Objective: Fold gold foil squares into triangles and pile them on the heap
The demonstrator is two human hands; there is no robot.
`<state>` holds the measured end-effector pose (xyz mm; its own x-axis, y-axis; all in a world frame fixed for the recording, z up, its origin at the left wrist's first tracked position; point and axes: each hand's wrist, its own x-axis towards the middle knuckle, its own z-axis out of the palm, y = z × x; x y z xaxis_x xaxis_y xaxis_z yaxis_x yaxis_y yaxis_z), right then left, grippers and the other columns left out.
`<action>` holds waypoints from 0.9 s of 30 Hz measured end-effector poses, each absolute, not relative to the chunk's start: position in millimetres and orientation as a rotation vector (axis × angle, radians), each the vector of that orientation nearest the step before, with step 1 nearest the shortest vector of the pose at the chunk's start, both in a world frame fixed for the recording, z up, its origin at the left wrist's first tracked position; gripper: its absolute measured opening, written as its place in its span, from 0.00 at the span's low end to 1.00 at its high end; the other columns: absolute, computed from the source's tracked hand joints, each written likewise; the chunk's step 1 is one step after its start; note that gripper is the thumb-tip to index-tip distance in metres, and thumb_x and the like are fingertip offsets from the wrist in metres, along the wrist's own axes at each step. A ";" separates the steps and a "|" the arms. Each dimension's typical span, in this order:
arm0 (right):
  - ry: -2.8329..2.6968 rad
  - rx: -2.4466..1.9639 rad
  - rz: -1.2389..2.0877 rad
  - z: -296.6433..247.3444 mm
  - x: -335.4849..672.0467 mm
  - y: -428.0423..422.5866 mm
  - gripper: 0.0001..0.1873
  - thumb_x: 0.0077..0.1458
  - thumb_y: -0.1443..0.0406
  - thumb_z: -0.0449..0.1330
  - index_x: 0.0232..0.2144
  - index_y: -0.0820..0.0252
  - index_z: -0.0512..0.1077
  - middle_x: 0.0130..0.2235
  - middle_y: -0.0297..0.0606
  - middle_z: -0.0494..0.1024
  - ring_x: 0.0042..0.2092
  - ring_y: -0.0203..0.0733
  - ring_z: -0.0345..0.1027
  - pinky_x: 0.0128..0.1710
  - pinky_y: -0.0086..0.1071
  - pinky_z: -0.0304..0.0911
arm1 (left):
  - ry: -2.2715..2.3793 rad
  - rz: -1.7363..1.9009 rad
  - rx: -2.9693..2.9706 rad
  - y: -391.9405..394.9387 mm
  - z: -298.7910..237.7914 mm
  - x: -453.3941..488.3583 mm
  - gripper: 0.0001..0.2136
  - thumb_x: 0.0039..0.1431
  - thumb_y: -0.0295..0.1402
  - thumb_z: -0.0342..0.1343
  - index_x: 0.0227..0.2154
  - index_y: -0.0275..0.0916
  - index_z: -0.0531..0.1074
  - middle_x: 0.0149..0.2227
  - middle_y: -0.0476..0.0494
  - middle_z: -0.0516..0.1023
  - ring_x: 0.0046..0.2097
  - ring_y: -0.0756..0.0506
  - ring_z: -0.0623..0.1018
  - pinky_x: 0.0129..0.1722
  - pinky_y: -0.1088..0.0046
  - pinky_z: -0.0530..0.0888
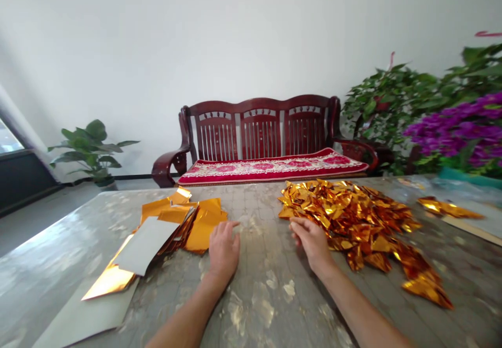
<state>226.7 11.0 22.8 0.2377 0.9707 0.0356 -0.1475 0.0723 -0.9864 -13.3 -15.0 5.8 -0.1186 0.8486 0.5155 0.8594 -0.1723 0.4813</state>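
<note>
My left hand [225,246] rests by the right edge of a loose stack of gold foil sheets [204,226], its fingers slightly curled and apart, with nothing visible in them. A plain grey-white sheet [147,244] lies over the stack's left part. On the other side, my right hand [311,239] is at the left edge of a large heap of folded gold foil pieces [349,206]. Its thumb and fingers are drawn together in a pinch; whether a foil piece is between them I cannot make out.
Another pale sheet [90,306] lies at the table's front left. A single folded foil piece [449,208] and clear plastic [415,184] are at the right. Behind the table [259,285] stand a dark red wooden bench [259,128], a potted plant [96,152] and purple flowers [463,128].
</note>
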 end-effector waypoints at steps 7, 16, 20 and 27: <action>-1.626 -1.312 0.728 2.2 211.7 6.0 0.11 0.49 0.59 0.58 0.31 0.56 0.79 0.31 0.37 0.82 0.34 0.47 0.75 0.37 0.37 0.67 | -2.303 -0.561 -1.790 -7.5 12.3 -44.7 0.17 0.61 0.35 0.52 0.52 0.39 0.71 0.53 0.34 0.72 0.54 0.35 0.69 0.52 0.58 0.65; -1.835 -1.353 0.579 -0.7 213.0 2.8 0.11 0.52 0.62 0.57 0.33 0.53 0.79 0.36 0.37 0.83 0.40 0.48 0.76 0.42 0.38 0.65 | -2.272 -0.292 -1.943 -9.6 23.3 -42.5 0.11 0.64 0.31 0.47 0.43 0.37 0.73 0.44 0.36 0.74 0.48 0.39 0.73 0.44 0.65 0.67; -1.847 -1.354 0.577 0.0 212.9 3.4 0.11 0.52 0.63 0.57 0.33 0.53 0.79 0.36 0.36 0.83 0.41 0.48 0.76 0.43 0.38 0.65 | -2.257 -0.292 -1.942 -10.2 22.0 -41.7 0.10 0.64 0.31 0.47 0.41 0.37 0.73 0.43 0.37 0.75 0.47 0.39 0.74 0.44 0.65 0.67; -1.890 -1.376 0.558 3.5 212.3 1.9 0.11 0.53 0.64 0.56 0.33 0.54 0.79 0.37 0.37 0.83 0.41 0.47 0.76 0.43 0.37 0.65 | -2.067 -0.507 -2.033 -15.5 19.9 -42.7 0.11 0.67 0.34 0.46 0.36 0.42 0.74 0.37 0.42 0.77 0.43 0.41 0.75 0.42 0.67 0.66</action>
<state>212.3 1.9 3.5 -0.1698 0.9395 0.2974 0.6272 0.3358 -0.7028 -42.7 -15.5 19.9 -0.0354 0.9266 0.3744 0.9947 -0.0036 0.1030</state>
